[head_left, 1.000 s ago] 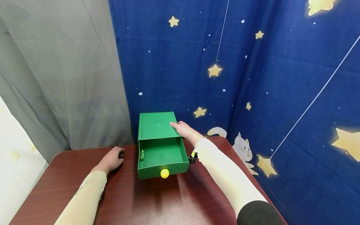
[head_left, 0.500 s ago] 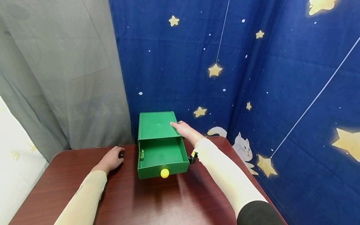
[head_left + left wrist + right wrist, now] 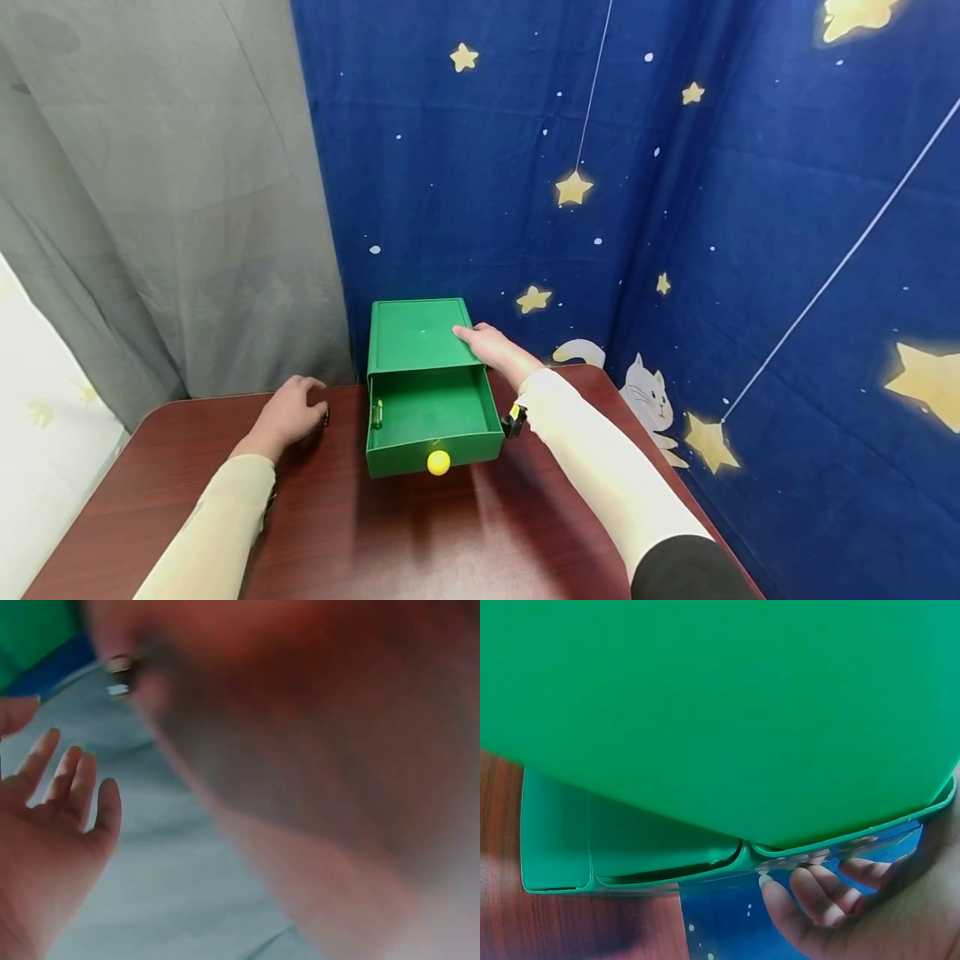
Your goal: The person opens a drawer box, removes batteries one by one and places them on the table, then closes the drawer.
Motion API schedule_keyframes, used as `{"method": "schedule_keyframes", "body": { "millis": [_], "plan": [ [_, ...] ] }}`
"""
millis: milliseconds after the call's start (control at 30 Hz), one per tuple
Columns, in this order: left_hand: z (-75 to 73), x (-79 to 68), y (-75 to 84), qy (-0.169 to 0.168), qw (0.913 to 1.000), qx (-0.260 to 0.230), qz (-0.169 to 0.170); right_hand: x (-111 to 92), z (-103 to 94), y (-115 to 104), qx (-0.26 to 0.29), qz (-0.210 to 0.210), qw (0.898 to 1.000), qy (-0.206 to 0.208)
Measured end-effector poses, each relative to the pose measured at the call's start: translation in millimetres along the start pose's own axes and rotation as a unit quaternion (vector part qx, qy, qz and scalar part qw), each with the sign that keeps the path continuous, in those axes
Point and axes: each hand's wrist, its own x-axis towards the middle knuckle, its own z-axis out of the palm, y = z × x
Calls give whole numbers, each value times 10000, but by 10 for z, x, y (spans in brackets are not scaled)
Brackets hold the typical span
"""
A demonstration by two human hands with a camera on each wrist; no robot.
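A green drawer box (image 3: pixel 420 333) stands on the table with its drawer (image 3: pixel 435 454) pulled out. My right hand (image 3: pixel 491 343) holds the box at its right edge, thumb on top and fingers down the side. In the right wrist view, bent fingers (image 3: pixel 829 896) lie against the side wall. My left hand (image 3: pixel 288 412) is left of the box; its fingers (image 3: pixel 67 780) are spread in the left wrist view. Just beyond them is a small black cylinder (image 3: pixel 118 675) with bright ends, like a battery, mostly hidden by the thumb in the head view.
A small green-yellow cylinder (image 3: pixel 378 414) leans at the drawer's left wall. The drawer front has a yellow round knob (image 3: pixel 438 462). A brown wooden table (image 3: pixel 315 517) bears the box. Grey (image 3: pixel 187 208) and blue star-patterned curtains (image 3: pixel 465 192) hang behind.
My left hand has drawn slightly back to the left, its thumb and fingers opening away from the small black cylinder. The right hand and the drawer box have not moved.
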Motion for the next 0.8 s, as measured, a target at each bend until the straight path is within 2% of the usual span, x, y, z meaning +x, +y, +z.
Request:
{"method": "schedule_keyframes", "body": {
  "millis": [133,300,433,567,667,800],
  "plan": [
    [-237,9,262,587,9981,-199,-41,-9,-1,3,-26,-53,10000,81],
    [-513,-68,697,1283,9895,-669,2,-11,7,5,-48,-212,9997,143],
    [-661,-112,1043,1612,9819,-936,330,-8,9,1,-59,-225,9996,187],
    [-745,-130,1330,1463,9802,-972,917,-12,1,0,-58,-225,9995,204],
    [-790,-167,1502,1084,9797,-1028,1337,-18,-4,3,-60,-238,9996,146],
    [-828,-209,1681,563,9791,-934,1716,-22,-11,8,-48,-248,9997,59]
  ]
}}
